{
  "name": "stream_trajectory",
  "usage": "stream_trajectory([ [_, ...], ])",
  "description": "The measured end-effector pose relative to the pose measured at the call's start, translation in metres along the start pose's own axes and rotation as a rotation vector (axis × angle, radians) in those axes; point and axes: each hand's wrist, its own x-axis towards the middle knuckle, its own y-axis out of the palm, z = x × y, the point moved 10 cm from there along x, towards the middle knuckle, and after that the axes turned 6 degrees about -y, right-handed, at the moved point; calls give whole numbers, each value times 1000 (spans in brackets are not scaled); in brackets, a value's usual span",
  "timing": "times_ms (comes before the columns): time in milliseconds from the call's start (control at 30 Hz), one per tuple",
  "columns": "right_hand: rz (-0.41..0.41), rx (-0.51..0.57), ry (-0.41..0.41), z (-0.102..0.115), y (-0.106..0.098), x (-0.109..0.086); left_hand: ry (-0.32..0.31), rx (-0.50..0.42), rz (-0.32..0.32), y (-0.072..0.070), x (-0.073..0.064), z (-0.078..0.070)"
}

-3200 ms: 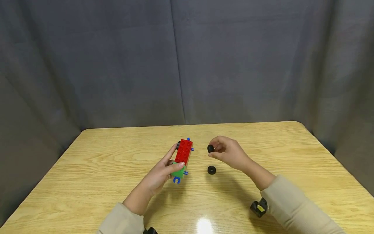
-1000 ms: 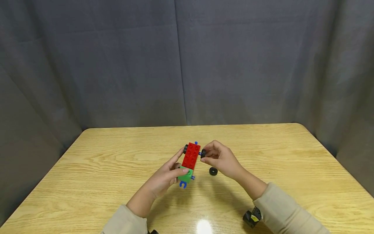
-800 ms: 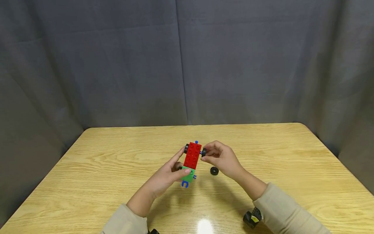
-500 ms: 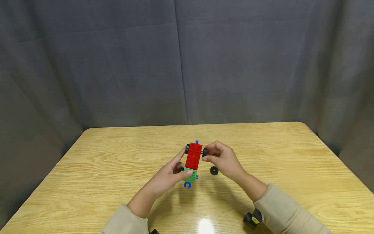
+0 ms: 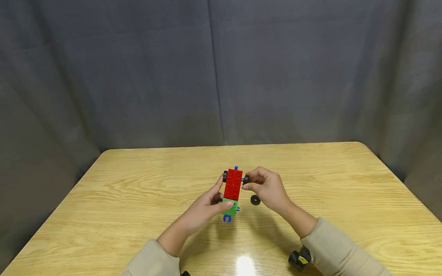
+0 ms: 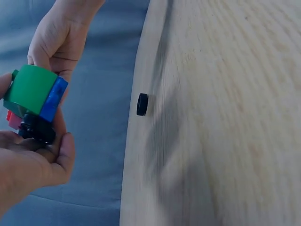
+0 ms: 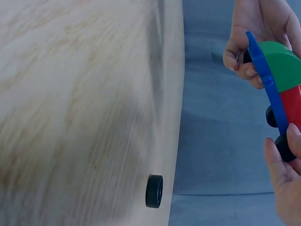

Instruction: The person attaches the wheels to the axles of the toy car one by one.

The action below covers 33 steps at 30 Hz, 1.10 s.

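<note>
My left hand [image 5: 203, 212] holds a toy brick car [image 5: 233, 184] above the table, thumb over its green block [image 5: 228, 208] and fingers along its left side. Red studded brick forms the far part, and the right wrist view shows the long blue base [image 7: 268, 82]. Between thumb and fingertips, my right hand [image 5: 271, 189] pinches a black wheel [image 5: 246, 179] at the far right axle peg. The near right peg [image 5: 238, 209] is bare. A black wheel [image 5: 225, 176] sits at the far left; another is partly hidden by the left fingers.
A loose black wheel [image 5: 255, 199] lies on the wooden table [image 5: 138, 184], below the right hand. Dark grey curtain [image 5: 221, 76] hangs behind and at both sides. A black wrist camera [image 5: 299, 258] sits by the right sleeve.
My right hand has brought the wheel leftward from apart to the car's far right peg. The left hand has shifted the car right and turned it straighter. The loose wheel stays on the table.
</note>
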Motion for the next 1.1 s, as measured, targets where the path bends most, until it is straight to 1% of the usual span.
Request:
stream_trajectory([
  [100,-16,-3,-16,2,-5,0,12,-9,7,3,3,-3],
  [233,-14,-13,-42,6,-7,1,23,-15,1,5,3,-7],
  [367,-6,-19,-36,5,-7,2,22,-9,1,6,2,-8],
  [633,26,-23,-31,5,-2,2,6,3,-15,3,1,-4],
  [833,28,-27,-12,2,0,1,10,-25,-10,3,2,0],
  [1100,30,-59,-18,1,3,0,5,9,-9,5,1,1],
])
